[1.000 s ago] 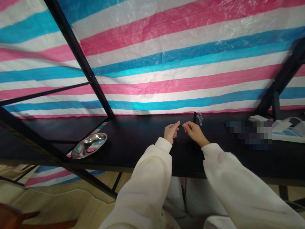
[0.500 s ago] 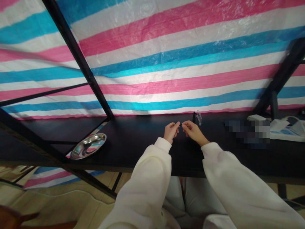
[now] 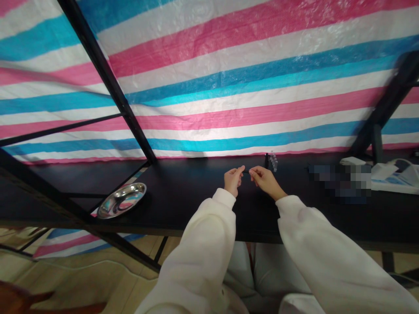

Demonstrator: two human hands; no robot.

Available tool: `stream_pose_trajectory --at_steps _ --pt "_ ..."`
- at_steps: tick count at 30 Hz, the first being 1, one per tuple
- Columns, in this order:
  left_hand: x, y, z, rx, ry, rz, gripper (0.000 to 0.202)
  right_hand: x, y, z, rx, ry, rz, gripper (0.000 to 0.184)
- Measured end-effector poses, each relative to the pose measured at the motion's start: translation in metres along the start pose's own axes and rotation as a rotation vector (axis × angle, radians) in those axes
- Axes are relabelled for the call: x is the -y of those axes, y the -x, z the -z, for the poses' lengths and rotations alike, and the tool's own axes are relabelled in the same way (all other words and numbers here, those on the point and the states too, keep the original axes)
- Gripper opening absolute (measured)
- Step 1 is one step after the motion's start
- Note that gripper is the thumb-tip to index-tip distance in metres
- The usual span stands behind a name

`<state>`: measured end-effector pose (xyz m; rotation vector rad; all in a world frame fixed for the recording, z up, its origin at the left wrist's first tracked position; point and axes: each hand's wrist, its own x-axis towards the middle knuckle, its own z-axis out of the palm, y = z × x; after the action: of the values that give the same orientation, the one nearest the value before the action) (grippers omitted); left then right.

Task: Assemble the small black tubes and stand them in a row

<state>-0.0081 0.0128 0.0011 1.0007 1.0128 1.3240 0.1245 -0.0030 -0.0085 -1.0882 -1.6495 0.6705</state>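
Both of my hands are raised over the black table (image 3: 183, 192), fingertips almost meeting. My left hand (image 3: 233, 181) is closed in a pinch, and my right hand (image 3: 265, 181) is closed in a pinch too. Between them runs a tiny dark thin item (image 3: 246, 172), too small to name, held at both ends. Just behind my right hand stands a cluster of small clear vials with a dark one (image 3: 271, 161) beside them. White sleeves cover both my arms.
A shiny metal dish (image 3: 121, 199) lies at the table's left front. Papers and white boxes (image 3: 389, 176) sit at the right end. Black frame bars (image 3: 104, 83) slant across the left. A pink, blue and white striped tarp (image 3: 248, 78) hangs behind.
My hands stay together over the table; the pinching fingertips have shifted only slightly. Nothing else has moved.
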Motion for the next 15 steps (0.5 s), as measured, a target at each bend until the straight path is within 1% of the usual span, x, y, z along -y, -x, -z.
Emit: stream_pose_trajectory --at_steps 4,10,15 --pt "0.0002 -0.0005 -0.0006 -0.018 0.034 0.015 0.037 0.0004 -0.0005 -0.0004 -0.004 0.014 0.000 0.032" --pt "-0.0015 0.0013 0.0002 -0.024 0.020 0.010 0.037 0.0006 0.0000 -0.0008 -0.003 0.018 -0.012 0.035" --pt "0.0005 0.0011 0.0009 -0.049 -0.061 -0.062 0.034 -0.0017 0.0000 -0.0005 -0.003 0.055 0.014 0.033"
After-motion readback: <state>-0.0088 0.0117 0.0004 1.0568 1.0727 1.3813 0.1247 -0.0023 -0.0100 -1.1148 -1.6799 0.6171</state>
